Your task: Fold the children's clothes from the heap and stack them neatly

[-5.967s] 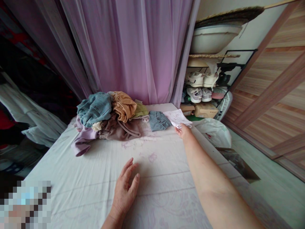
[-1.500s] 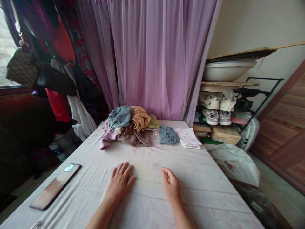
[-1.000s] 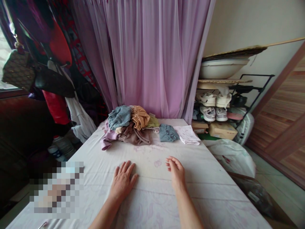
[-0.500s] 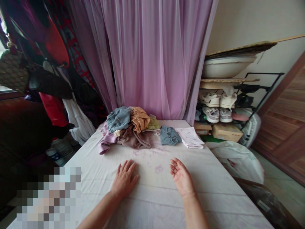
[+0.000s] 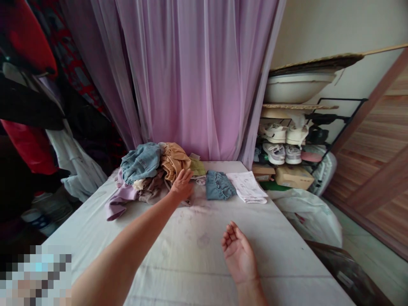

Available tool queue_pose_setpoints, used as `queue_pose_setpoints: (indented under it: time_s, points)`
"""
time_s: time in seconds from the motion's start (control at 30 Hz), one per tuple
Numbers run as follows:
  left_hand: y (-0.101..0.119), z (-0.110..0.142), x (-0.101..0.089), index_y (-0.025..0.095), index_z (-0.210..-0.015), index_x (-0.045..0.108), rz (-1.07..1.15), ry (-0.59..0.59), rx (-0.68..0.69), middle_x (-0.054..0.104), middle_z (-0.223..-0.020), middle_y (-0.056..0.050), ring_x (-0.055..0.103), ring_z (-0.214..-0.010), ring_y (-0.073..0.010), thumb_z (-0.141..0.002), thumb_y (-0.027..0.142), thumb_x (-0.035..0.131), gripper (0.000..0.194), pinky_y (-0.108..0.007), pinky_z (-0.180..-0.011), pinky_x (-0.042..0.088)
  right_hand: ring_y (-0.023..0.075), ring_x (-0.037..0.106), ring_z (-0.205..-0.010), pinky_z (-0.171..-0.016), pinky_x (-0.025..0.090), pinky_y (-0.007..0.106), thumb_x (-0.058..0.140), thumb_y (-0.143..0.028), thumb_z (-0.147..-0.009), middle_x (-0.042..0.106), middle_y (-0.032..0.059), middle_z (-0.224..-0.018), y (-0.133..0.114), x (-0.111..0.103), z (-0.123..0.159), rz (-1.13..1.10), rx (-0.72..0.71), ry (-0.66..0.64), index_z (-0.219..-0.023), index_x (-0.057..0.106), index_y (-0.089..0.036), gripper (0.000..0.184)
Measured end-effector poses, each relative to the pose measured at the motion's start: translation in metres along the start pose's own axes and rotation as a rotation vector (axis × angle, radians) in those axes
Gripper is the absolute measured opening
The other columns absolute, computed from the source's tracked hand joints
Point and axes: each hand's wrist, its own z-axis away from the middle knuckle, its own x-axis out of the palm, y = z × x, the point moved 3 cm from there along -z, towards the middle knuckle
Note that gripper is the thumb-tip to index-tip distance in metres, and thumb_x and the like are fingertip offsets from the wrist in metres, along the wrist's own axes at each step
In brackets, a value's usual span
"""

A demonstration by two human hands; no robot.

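My left hand [image 5: 181, 185] reaches forward with fingers spread, resting at the front of a clothes pile. It is nearest a tan garment [image 5: 174, 161] and a brown garment [image 5: 153, 191], and I see nothing held in it. A denim piece [image 5: 140, 162] tops the pile, with a lilac garment [image 5: 121, 205] spilling forward and an olive piece [image 5: 198, 168] behind my fingers. To the right lie small blue frilled denim shorts [image 5: 218, 185] and a folded white printed cloth [image 5: 247, 187]. My right hand [image 5: 239, 253] lies palm up, open, on the white sheet [image 5: 197, 229].
A sheer lilac curtain [image 5: 191, 85] hangs behind the bed. On the right stand a rack of sneakers [image 5: 280, 146], a white basin [image 5: 296, 88], cardboard boxes [image 5: 293, 177] and a white plastic bag [image 5: 306, 216]. Dark hanging clothes [image 5: 38, 93] fill the left.
My left hand has moved forward from the sheet to the clothes pile. My right hand has drawn slightly back, palm up. The view has shifted a little to the right.
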Motion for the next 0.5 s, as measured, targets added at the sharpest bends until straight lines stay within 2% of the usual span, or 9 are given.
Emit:
queue_pose_setpoints:
  time_s: [0.1,0.2,0.33,0.43,0.5]
  points:
    - [-0.012,-0.018,0.013,0.019,-0.096,0.075,-0.083,-0.018,-0.023,0.047,-0.149,-0.008,0.019,-0.147,-0.0305,-0.082,0.033,0.063,0.023,-0.053,-0.12,0.002,0.0124,0.068,-0.069,-0.061,0.057,0.024,0.076,-0.037,-0.07,0.074,-0.0009,-0.085,-0.001,0.001,0.002,-0.022,-0.01,0.02,-0.093,0.072,-0.026,0.026]
    - [-0.028,-0.024,0.022,0.019,-0.097,0.074,-0.135,0.02,-0.089,0.055,-0.141,-0.009,0.025,-0.144,-0.0305,-0.083,0.032,0.062,0.022,-0.055,-0.119,0.005,0.0102,0.067,-0.068,-0.061,0.056,0.021,0.08,-0.035,-0.067,0.074,-0.0029,-0.082,-0.003,0.007,0.005,-0.072,0.023,0.041,-0.092,0.072,-0.025,0.028]
    - [-0.056,-0.023,0.027,0.02,-0.09,0.073,-0.141,0.07,-0.147,0.068,-0.119,-0.011,0.047,-0.129,-0.0304,-0.088,0.022,0.054,0.02,-0.054,-0.116,0.016,0.0089,0.065,-0.065,-0.057,0.054,0.019,0.085,-0.031,-0.06,0.073,-0.0039,-0.078,-0.007,0.016,0.012,-0.159,0.079,0.094,-0.089,0.073,-0.023,0.033]
    - [-0.078,-0.016,0.02,0.02,-0.084,0.072,-0.121,0.108,-0.12,0.072,-0.097,-0.009,0.057,-0.113,-0.028,-0.092,0.016,0.048,0.026,-0.054,-0.111,0.029,0.0084,0.065,-0.064,-0.057,0.054,0.018,0.087,-0.028,-0.055,0.072,-0.0042,-0.075,-0.01,0.021,0.015,-0.185,0.109,0.111,-0.086,0.073,-0.022,0.035]
    - [-0.091,-0.01,0.011,0.02,-0.097,0.069,-0.1,0.143,-0.091,0.069,-0.104,-0.008,0.06,-0.107,-0.0241,-0.095,0.022,0.05,0.02,-0.05,-0.102,0.043,0.008,0.064,-0.063,-0.057,0.054,0.018,0.088,-0.027,-0.053,0.072,-0.0042,-0.075,-0.01,0.022,0.016,-0.193,0.122,0.116,-0.085,0.073,-0.021,0.036]
